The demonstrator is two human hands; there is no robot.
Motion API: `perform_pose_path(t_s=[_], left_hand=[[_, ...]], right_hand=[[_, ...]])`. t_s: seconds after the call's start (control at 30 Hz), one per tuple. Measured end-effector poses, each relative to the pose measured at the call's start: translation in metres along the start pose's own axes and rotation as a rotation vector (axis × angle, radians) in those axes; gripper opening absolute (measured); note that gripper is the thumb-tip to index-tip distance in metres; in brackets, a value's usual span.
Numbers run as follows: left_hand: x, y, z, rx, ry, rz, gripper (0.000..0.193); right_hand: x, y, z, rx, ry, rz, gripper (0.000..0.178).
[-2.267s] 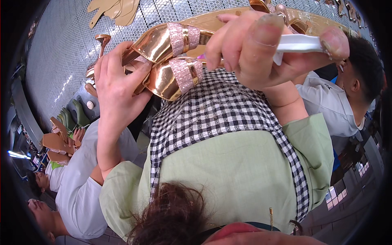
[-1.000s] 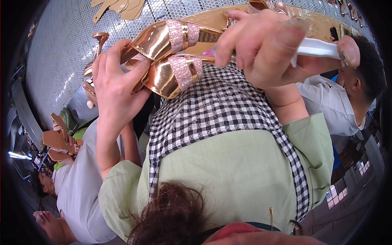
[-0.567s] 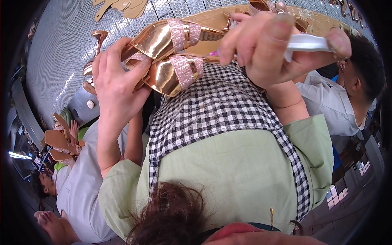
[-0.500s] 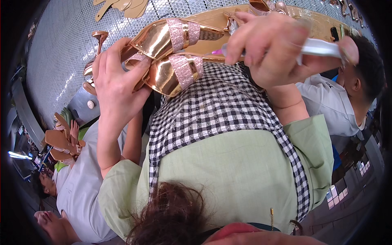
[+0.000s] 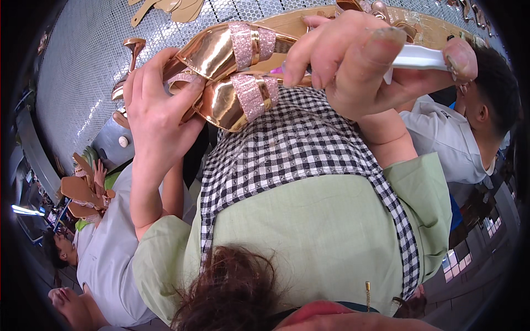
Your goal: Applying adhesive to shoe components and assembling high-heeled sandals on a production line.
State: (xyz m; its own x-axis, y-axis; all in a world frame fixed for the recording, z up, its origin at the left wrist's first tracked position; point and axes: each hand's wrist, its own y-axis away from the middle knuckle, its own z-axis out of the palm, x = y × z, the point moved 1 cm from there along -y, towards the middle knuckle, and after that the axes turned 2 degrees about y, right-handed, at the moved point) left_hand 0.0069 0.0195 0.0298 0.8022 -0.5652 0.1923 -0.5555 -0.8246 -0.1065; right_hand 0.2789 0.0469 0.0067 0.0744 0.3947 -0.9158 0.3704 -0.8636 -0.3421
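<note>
Two rose-gold sandals with glittery pink straps are gripped at their heel ends by my left hand. The upper sandal and the lower sandal lie side by side, toes pointing right. My right hand is closed round a syringe with a white plunger; its barrel is mostly behind my fingers. A small pink tip shows past the fingertips, close to the lower sandal's strap. Whether it touches the sandal is hidden.
Behind the sandals, a tan board lies on a perforated metal table. Loose tan soles sit at the back, and a high-heeled sandal stands left. Co-workers sit close on both sides; the left one's hand is near brown sandals.
My right hand has moved a little to the left with the syringe, bringing the pink tip closer to the sandal straps. My left hand and the two sandals have barely shifted.
</note>
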Motion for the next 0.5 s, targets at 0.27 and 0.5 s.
perform_pose_path(t_s=[0.27,0.5], left_hand=[[-0.0022,-0.0008,0.0010,0.019,-0.012,0.014,0.034],[-0.0041,-0.0016,-0.0011,0.025,0.005,0.008,0.033]], right_hand=[[-0.0017,0.0018,0.0043,0.075,0.054,-0.003,0.079],[0.0026,0.0020,-0.0002,0.074,-0.088,-0.085,0.082]])
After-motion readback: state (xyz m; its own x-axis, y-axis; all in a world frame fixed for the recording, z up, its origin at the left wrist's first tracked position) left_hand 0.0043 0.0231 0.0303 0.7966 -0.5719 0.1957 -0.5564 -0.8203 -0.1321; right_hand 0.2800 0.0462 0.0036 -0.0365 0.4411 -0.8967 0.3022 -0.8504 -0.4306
